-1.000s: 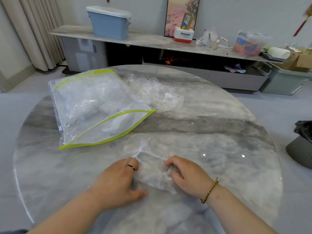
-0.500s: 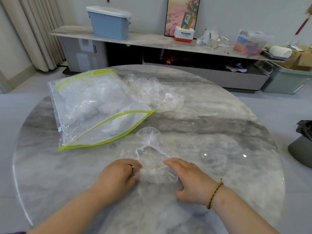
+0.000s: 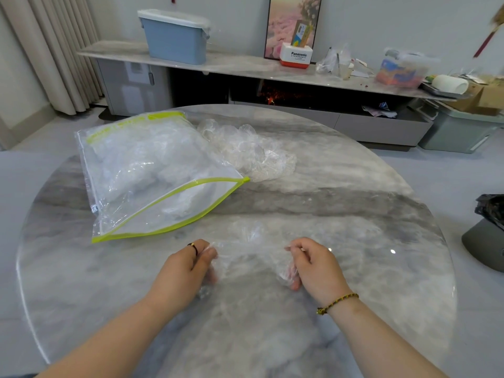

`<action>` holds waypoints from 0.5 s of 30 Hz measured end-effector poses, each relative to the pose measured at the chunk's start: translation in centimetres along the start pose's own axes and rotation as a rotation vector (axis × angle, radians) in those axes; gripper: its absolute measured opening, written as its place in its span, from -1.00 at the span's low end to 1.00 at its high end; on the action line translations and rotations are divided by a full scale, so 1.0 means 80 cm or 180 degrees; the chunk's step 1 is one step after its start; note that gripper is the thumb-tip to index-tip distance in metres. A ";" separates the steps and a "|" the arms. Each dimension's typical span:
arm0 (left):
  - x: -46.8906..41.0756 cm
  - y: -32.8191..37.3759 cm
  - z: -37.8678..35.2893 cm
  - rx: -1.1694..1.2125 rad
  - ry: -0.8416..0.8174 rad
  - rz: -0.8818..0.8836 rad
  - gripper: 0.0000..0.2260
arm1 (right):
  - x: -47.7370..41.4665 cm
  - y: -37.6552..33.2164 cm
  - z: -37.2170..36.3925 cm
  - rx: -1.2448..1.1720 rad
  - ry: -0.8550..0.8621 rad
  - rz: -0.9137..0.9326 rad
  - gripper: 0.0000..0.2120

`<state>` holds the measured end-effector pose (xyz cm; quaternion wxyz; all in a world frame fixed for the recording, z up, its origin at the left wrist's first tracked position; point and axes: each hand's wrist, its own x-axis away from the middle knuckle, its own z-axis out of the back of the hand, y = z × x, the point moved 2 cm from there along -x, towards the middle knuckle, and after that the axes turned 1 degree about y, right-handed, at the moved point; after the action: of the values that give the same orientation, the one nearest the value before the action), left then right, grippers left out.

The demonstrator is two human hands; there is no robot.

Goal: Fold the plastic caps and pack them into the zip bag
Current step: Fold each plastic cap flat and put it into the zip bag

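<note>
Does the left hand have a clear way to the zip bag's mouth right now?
Likely yes for the path: the zip bag lies just beyond the left hand, its green-edged mouth gaping toward it, nothing lying between. But that hand pinches the plastic cap, together with the right hand.

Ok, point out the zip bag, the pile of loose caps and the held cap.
zip bag [image 3: 152, 170], head view, on its clear upper panel.
pile of loose caps [image 3: 253, 154], head view, middle of the heap.
held cap [image 3: 252, 241], head view, crinkled film at its far edge.
</note>
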<state>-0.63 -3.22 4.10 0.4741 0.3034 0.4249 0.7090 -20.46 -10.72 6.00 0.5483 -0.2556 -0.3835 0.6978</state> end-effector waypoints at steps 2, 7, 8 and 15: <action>0.000 0.002 -0.003 0.0065 0.0034 0.0127 -0.75 | -0.002 0.003 -0.003 0.0079 -0.0052 -0.0167 -0.73; -0.001 0.002 -0.002 -0.0139 0.0230 0.0447 -0.84 | -0.009 0.007 0.004 0.0562 -0.0062 -0.0369 -0.87; -0.002 0.001 0.000 -0.0300 0.0234 0.0460 -0.89 | -0.007 0.004 0.006 0.0790 -0.0062 -0.0370 -0.91; -0.003 0.001 0.001 -0.1208 0.0185 0.0556 -0.59 | 0.028 -0.026 -0.040 0.1343 0.0925 0.2521 -0.76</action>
<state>-0.46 -3.46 4.19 0.4470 0.2238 0.2693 0.8231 -17.40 -7.51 5.98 0.3279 -0.3603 -0.0255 0.8729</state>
